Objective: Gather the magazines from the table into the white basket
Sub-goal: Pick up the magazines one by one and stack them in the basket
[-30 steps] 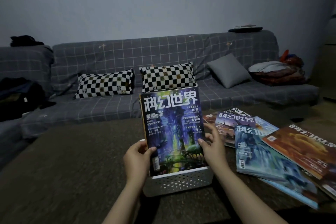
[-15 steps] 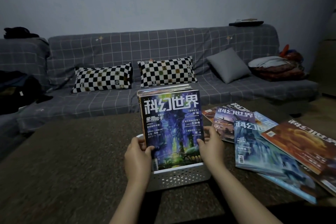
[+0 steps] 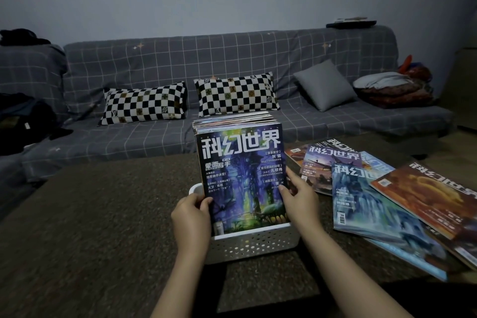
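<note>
A blue-covered magazine is held upright at the near end of the white basket, its lower edge already below the rim. It is gripped at both side edges: the left hand is curled round the left edge with the thumb laid on the cover, and the right hand is curled round the right edge with the thumb pressed on the cover. A row of other magazines is stood on end behind it in the basket, only their top edges being seen. More loose magazines are fanned out and overlapping on the table just to the right of the basket.

The step in hand is judged to be the seating of this magazine. It is best lowered straight down with both edges kept level, so that the bottom corners are not caught on the perforated wall or folded under. The cover should be kept flat against the row behind, and the fingers withdrawn upward only once the weight is taken by the basket floor. Little room appears to be left at the near wall, so the row may need to be pressed back before the fanned pile is taken up
</note>
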Available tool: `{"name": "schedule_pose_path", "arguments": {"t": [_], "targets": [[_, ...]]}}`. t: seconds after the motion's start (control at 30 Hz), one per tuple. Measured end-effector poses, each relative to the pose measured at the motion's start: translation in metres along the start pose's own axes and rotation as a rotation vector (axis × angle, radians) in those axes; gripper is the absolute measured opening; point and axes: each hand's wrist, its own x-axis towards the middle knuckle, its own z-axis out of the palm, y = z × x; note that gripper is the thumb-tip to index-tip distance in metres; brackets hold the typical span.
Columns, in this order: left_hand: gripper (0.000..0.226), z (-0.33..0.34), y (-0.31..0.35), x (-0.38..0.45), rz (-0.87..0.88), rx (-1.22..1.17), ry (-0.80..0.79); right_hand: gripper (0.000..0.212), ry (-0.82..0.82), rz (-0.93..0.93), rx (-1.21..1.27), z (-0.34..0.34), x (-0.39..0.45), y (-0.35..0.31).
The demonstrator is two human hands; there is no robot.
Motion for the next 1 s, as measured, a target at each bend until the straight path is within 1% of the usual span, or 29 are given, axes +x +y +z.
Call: {"name": "schedule_pose_path", "arguments": {"t": [0.07,0.2,0.27,0.37,0.43,0.53,0.63,0.7,0.87,1.0], "targets": [[0.01,0.001,0.0,0.0,-0.001,0.028,-0.004,0.051,-0.024,0.008,-0.026,0.001,0.001,0.001],[0.015,0.001,0.002,-0.001,0.009,0.046,0.0,0.054,-0.007,0.039,-0.104,0.003,0.001,0.004],[0.025,0.0,0.004,-0.003,0.024,0.041,0.01,0.056,-0.018,0.038,-0.12,0.003,0.0,0.004],[0.041,-0.001,0.01,-0.013,0.078,-0.03,0.004,0.06,-0.062,0.02,-0.11,0.0,-0.001,0.002],[0.048,-0.001,0.014,-0.02,0.11,-0.053,0.025,0.065,-0.097,0.022,-0.096,-0.002,-0.003,0.0],[0.043,0.003,0.024,-0.032,0.177,-0.046,0.041,0.068,-0.101,0.044,-0.017,-0.007,-0.009,-0.001],[0.032,0.017,0.043,-0.048,0.246,-0.102,-0.059,0.059,-0.057,0.067,0.067,-0.017,-0.015,0.002],[0.027,0.03,0.055,-0.057,0.292,-0.14,-0.128,0.051,-0.005,0.06,0.077,-0.029,-0.018,0.006],[0.017,0.074,0.084,-0.083,0.399,-0.182,-0.245,0.037,0.093,0.012,0.0,-0.073,-0.022,0.026],[0.019,0.121,0.108,-0.107,0.443,-0.21,-0.406,0.031,0.166,0.077,-0.118,-0.115,-0.018,0.058]]}}
